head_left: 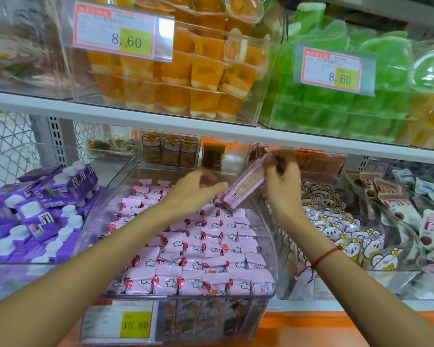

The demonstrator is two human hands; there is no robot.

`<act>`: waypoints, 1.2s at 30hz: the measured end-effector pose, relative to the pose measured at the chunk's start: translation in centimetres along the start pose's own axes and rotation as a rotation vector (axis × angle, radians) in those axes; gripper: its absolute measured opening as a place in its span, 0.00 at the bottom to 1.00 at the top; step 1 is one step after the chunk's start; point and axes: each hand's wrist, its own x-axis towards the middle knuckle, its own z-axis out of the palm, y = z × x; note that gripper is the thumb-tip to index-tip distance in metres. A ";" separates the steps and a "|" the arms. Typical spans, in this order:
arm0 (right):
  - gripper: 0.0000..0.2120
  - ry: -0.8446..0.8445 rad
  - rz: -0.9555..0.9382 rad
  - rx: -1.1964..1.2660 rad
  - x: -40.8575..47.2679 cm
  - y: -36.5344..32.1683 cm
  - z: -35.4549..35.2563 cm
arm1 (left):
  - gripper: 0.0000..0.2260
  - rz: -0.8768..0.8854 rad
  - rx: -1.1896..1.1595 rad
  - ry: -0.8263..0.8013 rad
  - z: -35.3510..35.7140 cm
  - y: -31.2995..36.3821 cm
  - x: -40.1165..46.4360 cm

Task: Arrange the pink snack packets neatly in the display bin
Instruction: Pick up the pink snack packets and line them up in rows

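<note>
Pink snack packets (193, 249) fill the display bin (268, 236); right hand (282, 179) pinches a tilted stack (246, 182), left hand (198, 189) open.

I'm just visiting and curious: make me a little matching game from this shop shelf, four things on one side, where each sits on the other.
Things:
1. orange jelly cups
2. green jelly cups
3. purple packs
4. pink stack

Places:
A. bin left of the pink packets' bin
B. held up in the right hand
C. upper shelf, right bin
D. upper shelf, middle bin

Pairs: 1-D, 2-C, 3-A, 4-B
</note>
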 end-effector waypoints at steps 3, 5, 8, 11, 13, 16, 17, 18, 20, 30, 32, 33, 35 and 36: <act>0.03 0.024 0.258 0.166 -0.1 -0.3 0.5 | 0.21 0.005 -0.147 -0.141 -0.3 0.7 -1.0; 0.03 -0.003 0.389 0.250 -0.2 -0.8 0.8 | 0.19 0.044 -0.167 -0.180 -0.1 0.2 -1.4; 0.06 -0.123 0.434 0.218 -0.1 -1.2 0.6 | 0.16 0.010 -0.204 -0.164 -0.4 -0.3 -1.6; 0.15 -0.310 0.150 -0.262 -0.3 -1.1 -0.2 | 0.12 -0.155 -0.311 -0.072 -0.7 -0.2 -1.5; 0.26 -0.406 -0.150 -0.546 -0.8 -0.9 -0.4 | 0.12 -0.305 -0.459 0.006 -0.8 0.5 -1.4; 0.31 -0.492 -0.448 -0.672 -1.4 -1.2 -0.1 | 0.14 -0.344 -0.448 0.024 -0.7 1.1 -1.5; 0.29 -0.503 -0.499 -0.676 -1.4 -1.2 -0.1 | 0.15 -0.334 -0.428 0.013 -0.6 1.2 -1.7; 0.26 -0.502 -0.531 -0.666 -1.3 -1.2 0.0 | 0.16 -0.327 -0.409 -0.003 -0.5 1.3 -1.9; 0.20 -0.495 -0.549 -0.650 -1.2 -1.2 0.0 | 0.20 -0.294 -0.385 -0.029 -0.5 1.5 -2.0; 0.10 -0.374 0.054 -0.011 -0.5 -1.4 -1.0 | 0.14 0.139 0.313 -0.171 1.2 -1.6 -2.0; 0.12 -0.411 0.131 0.058 -0.6 -1.5 -0.9 | 0.17 0.204 0.521 -0.265 1.6 -2.0 -1.9; 0.12 -0.422 0.148 0.069 -0.6 -1.4 -1.0 | 0.18 0.218 0.579 -0.297 1.7 -2.1 -1.8; 0.12 -0.426 0.151 0.059 -0.4 -1.3 -1.0 | 0.19 0.213 0.631 -0.339 1.7 -2.3 -1.6; 0.12 -0.416 0.136 0.039 -0.4 -1.3 -0.9 | 0.19 0.212 0.650 -0.347 1.8 -2.4 -1.6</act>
